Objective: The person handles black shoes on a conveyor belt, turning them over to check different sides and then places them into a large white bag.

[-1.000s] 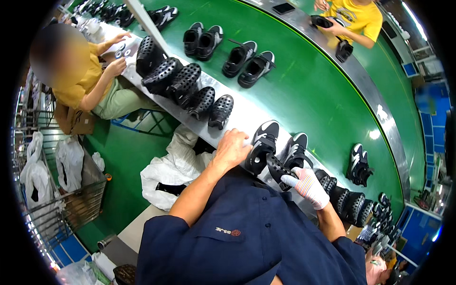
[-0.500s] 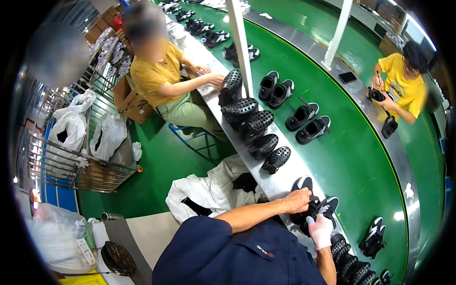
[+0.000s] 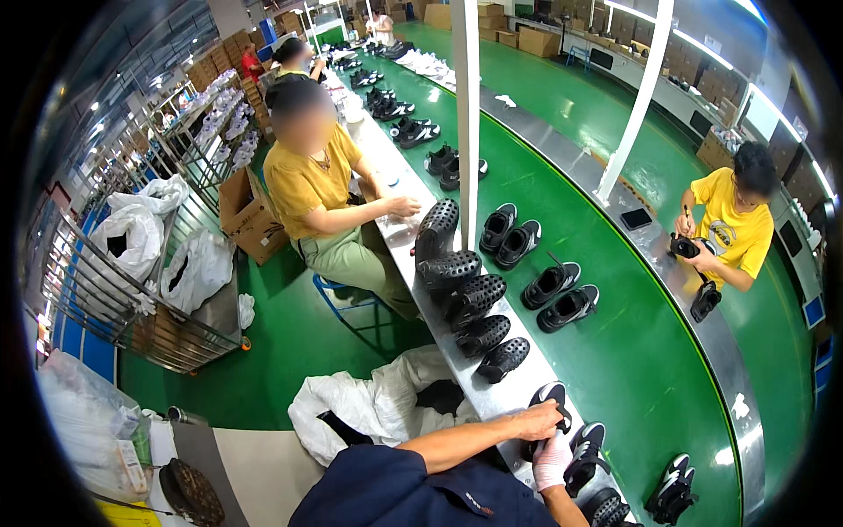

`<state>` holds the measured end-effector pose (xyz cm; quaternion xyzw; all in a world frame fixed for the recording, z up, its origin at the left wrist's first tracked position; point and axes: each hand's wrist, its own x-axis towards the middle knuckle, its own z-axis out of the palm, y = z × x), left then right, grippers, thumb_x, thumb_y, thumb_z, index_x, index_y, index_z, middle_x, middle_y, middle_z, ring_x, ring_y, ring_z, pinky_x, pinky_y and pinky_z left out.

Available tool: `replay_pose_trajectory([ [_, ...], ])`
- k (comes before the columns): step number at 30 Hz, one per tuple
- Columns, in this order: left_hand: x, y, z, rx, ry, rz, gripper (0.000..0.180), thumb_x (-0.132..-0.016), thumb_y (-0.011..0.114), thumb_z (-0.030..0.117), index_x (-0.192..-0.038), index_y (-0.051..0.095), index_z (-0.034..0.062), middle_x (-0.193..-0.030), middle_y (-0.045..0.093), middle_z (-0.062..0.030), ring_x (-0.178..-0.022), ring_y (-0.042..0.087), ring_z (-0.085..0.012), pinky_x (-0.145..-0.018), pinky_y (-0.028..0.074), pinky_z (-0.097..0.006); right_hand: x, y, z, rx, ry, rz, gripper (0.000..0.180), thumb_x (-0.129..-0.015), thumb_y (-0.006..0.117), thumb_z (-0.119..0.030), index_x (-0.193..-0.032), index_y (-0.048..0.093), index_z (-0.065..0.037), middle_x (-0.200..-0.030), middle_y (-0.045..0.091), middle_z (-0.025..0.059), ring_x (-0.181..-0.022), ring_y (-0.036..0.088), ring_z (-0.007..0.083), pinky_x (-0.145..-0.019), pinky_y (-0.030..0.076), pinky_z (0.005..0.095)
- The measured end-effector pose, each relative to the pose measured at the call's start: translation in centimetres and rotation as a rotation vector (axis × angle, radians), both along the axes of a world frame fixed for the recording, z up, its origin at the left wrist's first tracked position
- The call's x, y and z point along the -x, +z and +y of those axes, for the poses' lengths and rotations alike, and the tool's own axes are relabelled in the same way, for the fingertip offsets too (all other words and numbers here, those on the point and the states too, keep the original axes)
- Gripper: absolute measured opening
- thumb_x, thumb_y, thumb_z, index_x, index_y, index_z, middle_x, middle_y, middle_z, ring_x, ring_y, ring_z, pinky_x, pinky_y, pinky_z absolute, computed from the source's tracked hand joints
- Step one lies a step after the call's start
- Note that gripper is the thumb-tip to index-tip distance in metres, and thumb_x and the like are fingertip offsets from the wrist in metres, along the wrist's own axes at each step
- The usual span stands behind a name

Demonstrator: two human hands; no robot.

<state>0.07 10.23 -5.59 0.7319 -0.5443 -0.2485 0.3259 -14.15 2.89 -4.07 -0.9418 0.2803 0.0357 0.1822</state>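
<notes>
On the metal worktop in front of me lies a black-and-white sneaker (image 3: pixel 549 394), partly covered by my hands. My bare left hand (image 3: pixel 537 422) is closed on its upper near the opening, fingers bent together. Right below it, my right hand (image 3: pixel 552 462), in a pale glove, grips the same shoe from the near side; its fingertips are partly hidden. A second sneaker (image 3: pixel 586 457) of the same kind rests just to the right, touching or nearly touching the gloved hand.
Several black perforated shoe forms (image 3: pixel 475 299) line the worktop (image 3: pixel 516 395) to the left, more (image 3: pixel 606 508) at lower right. Finished-looking sneaker pairs (image 3: pixel 562 295) stand on the green belt (image 3: pixel 650 378). A white sack (image 3: pixel 386 395) slumps below. Co-workers in yellow (image 3: pixel 320 180) sit left and stand across (image 3: pixel 733 228).
The view has tilted up, so the bench and shoes sit lower. My hands stay at the sneakers; the left has shifted onto the farther shoe's upper, with the gloved right hand beside it.
</notes>
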Motion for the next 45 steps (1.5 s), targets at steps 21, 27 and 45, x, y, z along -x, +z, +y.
replay_pose_trajectory([
  [21, 2.6, -1.3, 3.1, -0.345, 0.493, -0.021, 0.062, -0.096, 0.056, 0.015, -0.154, 0.042, 0.0266, -0.092, 0.072, -0.0232, -0.077, 0.071, -0.0432, -0.067, 0.057, -0.054, -1.9, -3.0, 0.4, -0.202, -0.327, 0.086, 0.033, -0.090, 0.064, -0.030, -0.102, 0.069, 0.000, -0.099, 0.069, 0.0292, -0.098, 0.067, 0.0475, -0.087, 0.053, 0.0556],
  [27, 3.4, 2.7, 3.3, 0.215, 0.312, -0.382, 0.024, -0.084, 0.068, 0.015, -0.108, 0.070, 0.0158, -0.105, 0.057, -0.0106, -0.104, 0.057, -0.0309, -0.084, 0.050, -0.042, -1.1, -3.0, 0.7, -0.251, -0.344, -0.050, 0.042, -0.089, 0.069, -0.036, -0.112, 0.067, 0.000, -0.102, 0.070, 0.0293, -0.098, 0.068, 0.0463, -0.087, 0.054, 0.0520],
  [45, 1.9, 0.2, 5.2, 0.263, 0.211, -0.365, 0.016, -0.081, 0.065, 0.004, -0.097, 0.066, 0.0064, -0.088, 0.059, -0.0106, -0.085, 0.060, -0.0306, -0.078, 0.052, -0.043, -1.2, -2.3, 0.3, -0.482, -0.399, 0.060, 0.045, -0.085, 0.073, -0.037, -0.105, 0.069, 0.003, -0.099, 0.070, 0.0297, -0.098, 0.067, 0.0455, -0.088, 0.052, 0.0491],
])
